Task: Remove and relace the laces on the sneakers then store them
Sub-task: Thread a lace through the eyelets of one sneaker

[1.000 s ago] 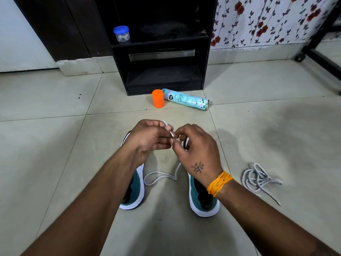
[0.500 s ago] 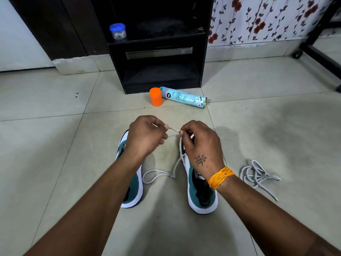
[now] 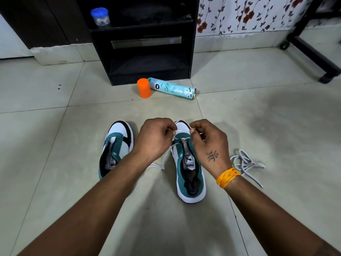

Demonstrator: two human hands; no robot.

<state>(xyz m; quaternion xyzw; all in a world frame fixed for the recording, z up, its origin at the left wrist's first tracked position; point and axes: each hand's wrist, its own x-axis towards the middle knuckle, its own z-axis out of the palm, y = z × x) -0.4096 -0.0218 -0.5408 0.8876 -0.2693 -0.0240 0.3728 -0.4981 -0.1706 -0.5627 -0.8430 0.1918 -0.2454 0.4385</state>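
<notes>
Two green, white and black sneakers stand side by side on the tiled floor. The left sneaker (image 3: 115,148) has no lace in it. Over the toe end of the right sneaker (image 3: 189,169), my left hand (image 3: 154,139) and my right hand (image 3: 208,143) each pinch a part of a white lace (image 3: 181,139). That lace is threaded through the front eyelets, and its loose tail (image 3: 158,166) runs down to the floor between the shoes. A second white lace (image 3: 244,163) lies bundled on the floor to the right of my right wrist.
An orange cap (image 3: 144,88) and a lying pale blue spray can (image 3: 172,88) sit in front of a black shelf unit (image 3: 147,52). A blue-lidded jar (image 3: 100,16) stands on its upper shelf. A black wheeled frame (image 3: 313,52) is at the far right.
My hands have moved apart and to the right, over the right sneaker's toe, drawing the lace out. The left sneaker, hidden under my left hand before, is now uncovered.
</notes>
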